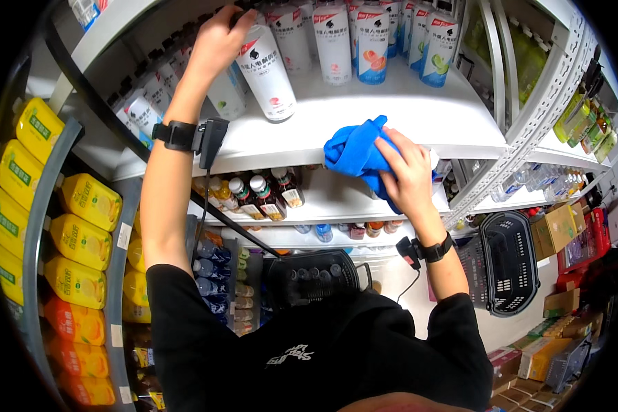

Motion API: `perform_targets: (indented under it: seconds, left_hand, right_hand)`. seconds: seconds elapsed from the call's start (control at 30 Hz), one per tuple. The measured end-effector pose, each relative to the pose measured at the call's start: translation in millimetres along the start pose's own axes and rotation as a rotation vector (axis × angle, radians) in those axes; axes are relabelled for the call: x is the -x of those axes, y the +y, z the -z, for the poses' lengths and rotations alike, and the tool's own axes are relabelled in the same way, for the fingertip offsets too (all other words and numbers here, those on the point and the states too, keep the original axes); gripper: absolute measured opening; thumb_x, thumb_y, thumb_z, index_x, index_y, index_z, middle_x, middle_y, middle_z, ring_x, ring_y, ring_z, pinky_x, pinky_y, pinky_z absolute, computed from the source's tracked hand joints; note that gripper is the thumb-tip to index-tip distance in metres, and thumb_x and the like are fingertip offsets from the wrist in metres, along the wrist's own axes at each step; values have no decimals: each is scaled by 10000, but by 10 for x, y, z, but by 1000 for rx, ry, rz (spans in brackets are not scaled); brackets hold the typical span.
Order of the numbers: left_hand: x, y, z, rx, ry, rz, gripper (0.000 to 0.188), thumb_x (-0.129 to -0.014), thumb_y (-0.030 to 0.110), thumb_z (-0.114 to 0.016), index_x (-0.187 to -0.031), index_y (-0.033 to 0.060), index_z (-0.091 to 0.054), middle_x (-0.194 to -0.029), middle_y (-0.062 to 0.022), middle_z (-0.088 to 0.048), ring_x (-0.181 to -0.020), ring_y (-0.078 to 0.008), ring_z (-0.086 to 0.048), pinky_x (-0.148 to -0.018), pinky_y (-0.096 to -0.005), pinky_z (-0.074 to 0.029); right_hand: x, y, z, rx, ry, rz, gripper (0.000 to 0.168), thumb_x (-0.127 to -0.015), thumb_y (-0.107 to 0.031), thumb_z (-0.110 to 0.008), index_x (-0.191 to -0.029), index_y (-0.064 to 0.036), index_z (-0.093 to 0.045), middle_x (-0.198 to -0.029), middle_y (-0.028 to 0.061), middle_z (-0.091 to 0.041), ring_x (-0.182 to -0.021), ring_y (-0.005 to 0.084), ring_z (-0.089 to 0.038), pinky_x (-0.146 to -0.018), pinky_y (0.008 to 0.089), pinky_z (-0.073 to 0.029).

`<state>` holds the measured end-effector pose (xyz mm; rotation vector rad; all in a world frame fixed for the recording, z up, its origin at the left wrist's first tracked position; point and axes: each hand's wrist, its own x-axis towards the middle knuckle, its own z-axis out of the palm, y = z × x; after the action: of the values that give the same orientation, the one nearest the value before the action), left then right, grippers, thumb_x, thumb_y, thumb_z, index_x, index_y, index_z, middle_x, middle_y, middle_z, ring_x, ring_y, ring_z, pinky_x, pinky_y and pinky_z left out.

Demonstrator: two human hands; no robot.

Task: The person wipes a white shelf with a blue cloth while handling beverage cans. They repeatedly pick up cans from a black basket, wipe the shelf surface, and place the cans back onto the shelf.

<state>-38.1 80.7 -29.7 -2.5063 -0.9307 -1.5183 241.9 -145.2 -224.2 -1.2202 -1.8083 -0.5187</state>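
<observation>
My left hand (pixel 221 41) grips the dark cap of a white drink bottle (pixel 268 77), which leans slightly on or just over the white shelf (pixel 309 123); whether its base touches cannot be told. A crumpled blue cloth (pixel 358 149) is in my right hand (pixel 404 172), at the shelf's front edge. Behind stand more bottles of the same make: a white one (pixel 332 46), one with a grapefruit picture (pixel 372 46) and one with a lime picture (pixel 438 51). Further bottles crowd the left side behind my left forearm.
Dark juice bottles (pixel 262 198) stand on the shelf below. Yellow jugs (pixel 85 201) fill a rack at left. A perforated white upright (pixel 535 113) bounds the right side. Black shopping baskets (pixel 512 262) and cardboard boxes (pixel 561 232) are low at right; another basket (pixel 314 273) holds bottles.
</observation>
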Motion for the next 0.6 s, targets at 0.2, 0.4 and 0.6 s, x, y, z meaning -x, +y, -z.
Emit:
perform_targets:
  seconds: [0.2, 0.4, 0.6]
  left_hand:
    - [-222, -225, -347, -276, -69, -10, 404, -958, 405, -521, -1030, 27, -643, -860, -214, -678, -811, -386, -659, -741, -447, -514]
    - [-371, -387, -531, -273, -45, 4, 343, -941, 337, -497, -989, 35, -651, -872, -226, -675, -853, -412, -654, -759, -465, -524]
    - [-594, -417, -834, -643, -28, -124, 356, -966, 352, -484, -1007, 44, -658, -903, -197, -697, -828, -383, -681, -740, -450, -551]
  right_hand:
    - [48, 78, -74, -85, 19, 3, 549, -716, -114, -707, -1257, -159, -622, -1334, 125, -579, -1213, 328, -568, -930, 418, -418]
    - [46, 104, -66, -129, 3, -27, 541, -727, -117, -722, -1253, -189, -622, -1342, 100, -576, -1231, 314, -557, -875, 387, -395]
    - [50, 132, -42, -147, -24, -28, 566, -694, -95, -731, -1241, -198, -627, -1346, 97, -575, -1238, 307, -555, -853, 372, -384]
